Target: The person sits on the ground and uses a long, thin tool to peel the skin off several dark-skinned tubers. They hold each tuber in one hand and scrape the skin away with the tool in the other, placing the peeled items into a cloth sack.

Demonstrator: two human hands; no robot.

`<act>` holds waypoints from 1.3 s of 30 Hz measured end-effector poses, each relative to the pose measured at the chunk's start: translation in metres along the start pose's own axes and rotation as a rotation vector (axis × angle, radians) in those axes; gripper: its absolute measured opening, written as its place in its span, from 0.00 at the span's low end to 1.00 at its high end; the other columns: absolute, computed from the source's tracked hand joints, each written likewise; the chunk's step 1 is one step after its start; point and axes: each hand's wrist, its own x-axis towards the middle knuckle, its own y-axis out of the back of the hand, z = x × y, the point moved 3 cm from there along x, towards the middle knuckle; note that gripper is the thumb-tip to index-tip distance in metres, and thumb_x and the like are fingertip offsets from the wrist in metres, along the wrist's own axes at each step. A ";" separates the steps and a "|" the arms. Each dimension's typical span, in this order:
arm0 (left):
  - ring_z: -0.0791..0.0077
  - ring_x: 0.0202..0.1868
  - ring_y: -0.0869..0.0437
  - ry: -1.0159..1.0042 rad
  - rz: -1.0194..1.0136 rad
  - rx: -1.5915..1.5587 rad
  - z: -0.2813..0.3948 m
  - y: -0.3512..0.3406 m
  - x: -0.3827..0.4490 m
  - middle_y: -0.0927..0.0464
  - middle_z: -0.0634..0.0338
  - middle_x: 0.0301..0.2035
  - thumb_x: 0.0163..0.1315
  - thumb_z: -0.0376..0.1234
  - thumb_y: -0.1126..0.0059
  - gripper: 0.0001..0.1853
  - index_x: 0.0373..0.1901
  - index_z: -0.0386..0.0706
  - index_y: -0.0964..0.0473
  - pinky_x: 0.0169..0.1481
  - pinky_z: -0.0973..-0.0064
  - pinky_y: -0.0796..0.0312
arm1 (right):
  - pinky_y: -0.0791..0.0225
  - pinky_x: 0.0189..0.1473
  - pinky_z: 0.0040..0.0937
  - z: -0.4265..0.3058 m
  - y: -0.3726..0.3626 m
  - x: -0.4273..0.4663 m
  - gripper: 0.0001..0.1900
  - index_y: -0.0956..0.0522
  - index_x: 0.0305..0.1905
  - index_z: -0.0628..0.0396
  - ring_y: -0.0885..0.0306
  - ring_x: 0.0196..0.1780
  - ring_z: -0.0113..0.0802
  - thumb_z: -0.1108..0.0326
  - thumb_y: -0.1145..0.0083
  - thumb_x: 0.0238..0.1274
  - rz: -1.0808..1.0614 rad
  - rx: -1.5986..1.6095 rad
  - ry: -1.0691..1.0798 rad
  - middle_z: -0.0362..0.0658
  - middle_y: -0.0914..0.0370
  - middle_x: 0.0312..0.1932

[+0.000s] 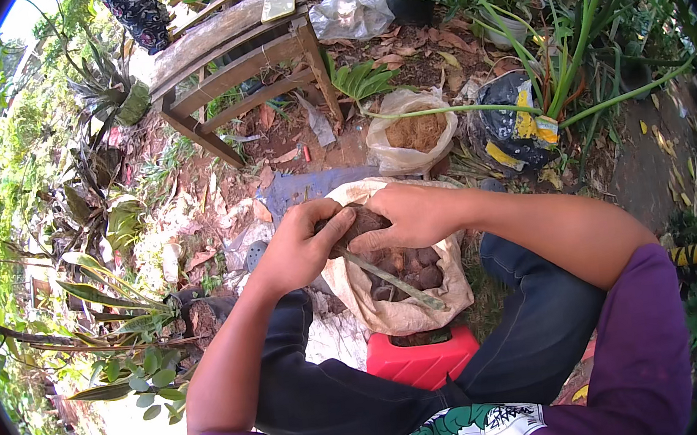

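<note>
Both my hands hold a brown, rounded clump (358, 221), perhaps soil or fibrous husk, over an open cream woven sack (357, 302). My left hand (306, 241) grips its left side, thumb on top. On the right side lies my right hand (409, 214), thumb and fingers around it. From below my left hand a thin greenish-brown stalk or stick (386, 277) slants down to the sack's near rim; what holds its upper end is hidden. Inside the sack are several dark brown lumps (429, 272).
Beneath me is a red plastic stool (424, 359). Beyond the sack stands a plastic bag of brown fibre (414, 134), beside a black pot with yellow patches (507, 121). A wooden bench (237, 70) carries a phone (279, 0). Potted snake plants (121, 298) stand left.
</note>
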 end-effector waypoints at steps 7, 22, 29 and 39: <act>0.81 0.31 0.28 0.106 -0.001 -0.158 -0.006 0.006 -0.004 0.24 0.65 0.27 0.81 0.41 0.46 0.20 0.36 0.33 0.22 0.37 0.73 0.32 | 0.25 0.55 0.46 0.005 0.017 -0.011 0.28 0.17 0.52 0.69 0.14 0.50 0.55 0.48 0.35 0.70 0.136 -0.114 0.136 0.62 0.14 0.47; 0.81 0.47 0.15 -0.040 -0.215 -0.883 -0.023 0.003 0.002 0.16 0.66 0.45 0.72 0.51 0.33 0.23 0.53 0.42 0.22 0.56 0.75 0.23 | 0.28 0.55 0.39 -0.048 0.031 -0.034 0.20 0.19 0.56 0.69 0.20 0.47 0.37 0.60 0.40 0.77 0.164 0.053 0.319 0.59 0.14 0.45; 0.85 0.40 0.18 0.006 0.029 -0.769 -0.020 0.004 0.010 0.18 0.68 0.38 0.76 0.41 0.35 0.13 0.46 0.40 0.20 0.47 0.78 0.24 | 0.28 0.59 0.41 -0.038 0.037 -0.029 0.25 0.20 0.60 0.69 0.16 0.54 0.45 0.53 0.40 0.77 0.160 -0.027 0.188 0.61 0.15 0.52; 0.84 0.36 0.19 -0.079 0.316 -0.212 0.015 0.008 0.011 0.15 0.65 0.34 0.71 0.39 0.29 0.15 0.45 0.33 0.15 0.42 0.79 0.25 | 0.25 0.57 0.39 -0.022 0.040 -0.019 0.19 0.16 0.57 0.63 0.13 0.52 0.39 0.59 0.35 0.71 0.305 -0.021 0.135 0.54 0.12 0.48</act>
